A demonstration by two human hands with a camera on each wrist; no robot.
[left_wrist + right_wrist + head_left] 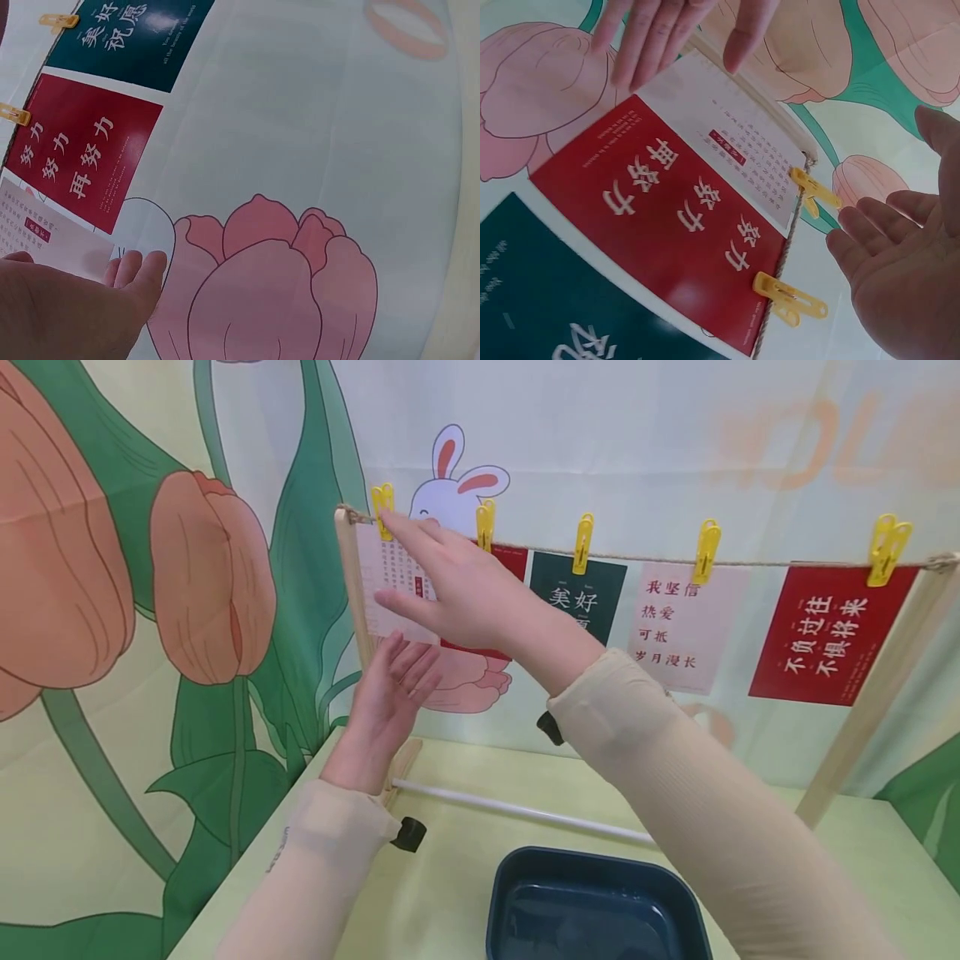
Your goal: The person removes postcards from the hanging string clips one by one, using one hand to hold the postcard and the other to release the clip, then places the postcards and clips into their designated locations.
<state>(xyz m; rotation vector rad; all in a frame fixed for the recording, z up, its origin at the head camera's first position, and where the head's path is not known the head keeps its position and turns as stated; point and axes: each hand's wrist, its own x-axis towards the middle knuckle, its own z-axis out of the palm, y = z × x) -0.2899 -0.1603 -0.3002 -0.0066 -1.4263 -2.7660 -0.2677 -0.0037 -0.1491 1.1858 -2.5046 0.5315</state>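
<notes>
A white card with small print hangs from a cord at the left end, under a yellow clip. My right hand is raised in front of it with the fingers straight and its fingertips near that clip. In the right wrist view, my right hand has a bare palm. My left hand is below the white card, palm up and fingers loosely extended, at the card's lower edge. Beside the white card hangs a red card under another yellow clip, partly hidden by my right hand in the head view.
Along the cord hang a dark green card, a pink card and another red card, each with a yellow clip. Wooden posts hold the cord. A dark blue basin and a white rod are on the table.
</notes>
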